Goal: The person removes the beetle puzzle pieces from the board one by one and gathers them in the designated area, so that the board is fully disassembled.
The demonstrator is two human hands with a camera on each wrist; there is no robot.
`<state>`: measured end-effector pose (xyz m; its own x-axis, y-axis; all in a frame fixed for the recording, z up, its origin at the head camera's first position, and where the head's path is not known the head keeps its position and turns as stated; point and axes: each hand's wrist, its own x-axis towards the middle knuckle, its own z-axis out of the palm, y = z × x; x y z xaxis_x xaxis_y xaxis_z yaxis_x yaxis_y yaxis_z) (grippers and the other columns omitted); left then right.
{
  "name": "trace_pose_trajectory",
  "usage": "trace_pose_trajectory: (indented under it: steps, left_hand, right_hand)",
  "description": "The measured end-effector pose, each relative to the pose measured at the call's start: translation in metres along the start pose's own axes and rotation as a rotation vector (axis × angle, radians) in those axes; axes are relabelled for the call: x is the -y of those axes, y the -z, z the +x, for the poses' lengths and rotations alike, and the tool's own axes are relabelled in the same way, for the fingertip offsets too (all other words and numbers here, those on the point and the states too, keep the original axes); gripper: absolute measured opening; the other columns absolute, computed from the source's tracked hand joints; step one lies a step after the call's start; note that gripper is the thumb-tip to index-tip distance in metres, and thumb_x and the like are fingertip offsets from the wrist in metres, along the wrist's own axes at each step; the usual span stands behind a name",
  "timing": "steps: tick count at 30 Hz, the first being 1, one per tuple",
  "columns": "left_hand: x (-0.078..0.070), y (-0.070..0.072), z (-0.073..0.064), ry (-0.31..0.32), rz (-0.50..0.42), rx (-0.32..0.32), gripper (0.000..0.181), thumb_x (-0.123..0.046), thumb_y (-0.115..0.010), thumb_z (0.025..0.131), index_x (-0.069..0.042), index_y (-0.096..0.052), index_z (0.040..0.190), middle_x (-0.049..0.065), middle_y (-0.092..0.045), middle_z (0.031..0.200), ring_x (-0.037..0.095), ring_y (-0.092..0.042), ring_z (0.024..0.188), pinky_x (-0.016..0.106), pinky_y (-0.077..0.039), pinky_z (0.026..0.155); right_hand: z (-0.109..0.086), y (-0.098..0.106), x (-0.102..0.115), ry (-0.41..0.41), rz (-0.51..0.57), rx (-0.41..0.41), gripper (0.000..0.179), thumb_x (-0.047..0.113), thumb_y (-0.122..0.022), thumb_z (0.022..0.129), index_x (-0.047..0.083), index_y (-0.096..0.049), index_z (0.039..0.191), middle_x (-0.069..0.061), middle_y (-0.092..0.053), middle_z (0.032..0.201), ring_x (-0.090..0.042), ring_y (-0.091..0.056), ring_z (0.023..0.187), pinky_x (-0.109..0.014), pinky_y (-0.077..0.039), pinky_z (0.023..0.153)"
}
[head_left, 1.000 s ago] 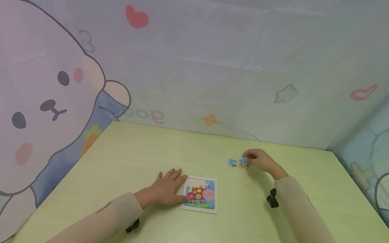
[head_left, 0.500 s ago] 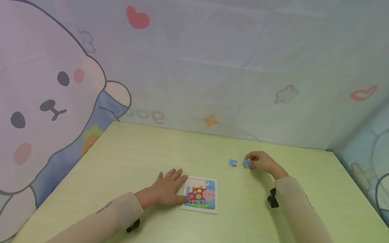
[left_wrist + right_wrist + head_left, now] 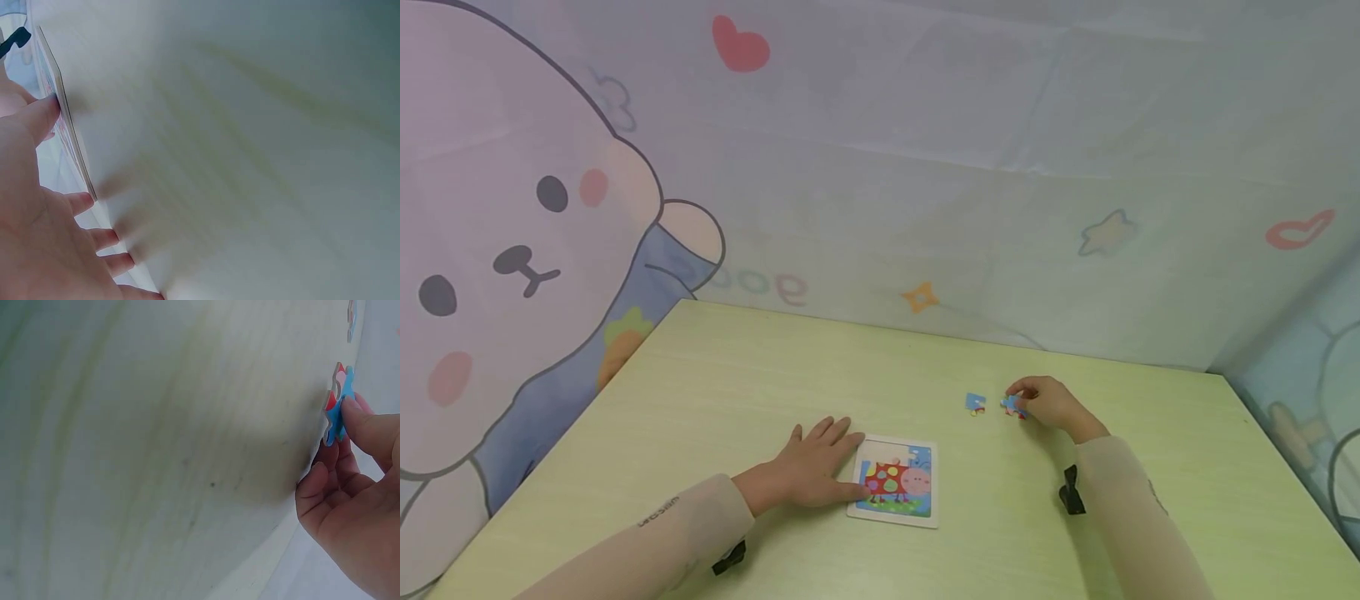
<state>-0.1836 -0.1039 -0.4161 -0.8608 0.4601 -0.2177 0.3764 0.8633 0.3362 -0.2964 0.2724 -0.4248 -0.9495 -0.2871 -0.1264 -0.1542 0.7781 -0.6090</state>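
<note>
Right grip pinches a puzzle piece; left grip, splayed wide, touches the framed puzzle.

The left border of the puzzle tray is partly covered by the left grip, and its face is too steeply foreshortened to be read in the left wrist view. Part of the held puzzle piece is hidden by the right grip, so its full outline cannot be told. The loose piece is cropped by the top of the right wrist view. Both sleeves and the desk are cut off by the head view's lower edge; the left sleeve's lettering is too small to be made out. The printed bear is cropped at left.
</note>
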Motion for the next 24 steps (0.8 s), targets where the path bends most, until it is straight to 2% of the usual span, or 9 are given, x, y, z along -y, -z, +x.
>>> trace_pose_trajectory:
  steps: [12,24]
  left_hand:
    - [-0.0005,-0.0016,0.0014,0.0,0.005,-0.001,0.081,-0.061,-0.058,0.086,-0.013,-0.037,0.148,0.014,-0.024,0.158,0.037,-0.018,0.146,0.068,-0.015,0.108]
    - [-0.0016,-0.0025,0.002,0.001,0.004,-0.001,0.081,-0.06,-0.059,0.086,-0.012,-0.038,0.148,0.014,-0.025,0.157,0.036,-0.018,0.146,0.067,-0.015,0.109]
  right_hand:
    - [-0.0016,-0.0012,0.0025,-0.021,-0.016,0.009,0.023,0.004,-0.055,0.095,-0.005,-0.063,0.115,-0.018,-0.063,0.1,-0.024,-0.055,0.084,-0.036,-0.046,0.074]
    - [-0.0046,0.004,0.0027,0.014,-0.019,-0.012,0.027,0.006,-0.056,0.096,-0.005,-0.062,0.12,-0.024,-0.059,0.11,-0.04,-0.057,0.102,-0.045,-0.05,0.08]
